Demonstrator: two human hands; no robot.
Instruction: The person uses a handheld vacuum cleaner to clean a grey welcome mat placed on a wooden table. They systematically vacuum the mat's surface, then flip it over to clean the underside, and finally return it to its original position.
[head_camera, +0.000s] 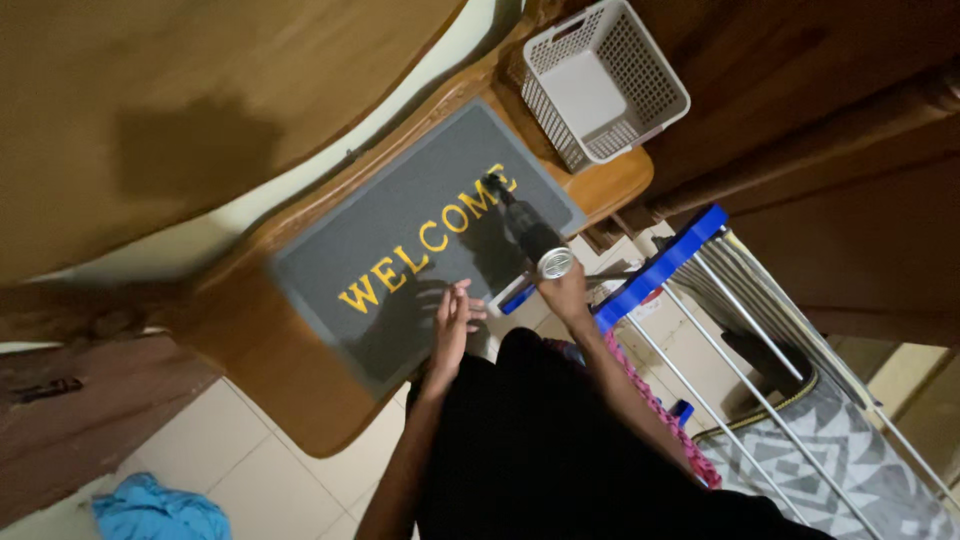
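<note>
Two hands (452, 318) (566, 296), one vacuum (535, 243), one doormat (400, 215).

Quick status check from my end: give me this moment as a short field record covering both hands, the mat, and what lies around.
left hand: open, fingers spread, at the near edge of the grey doormat
right hand: gripping a handheld vacuum, nozzle end on the mat
doormat: lies on a wooden step, yellow lettering up
nearby: white plastic basket, drying rack with blue bar, blue cloth on tile floor
</note>
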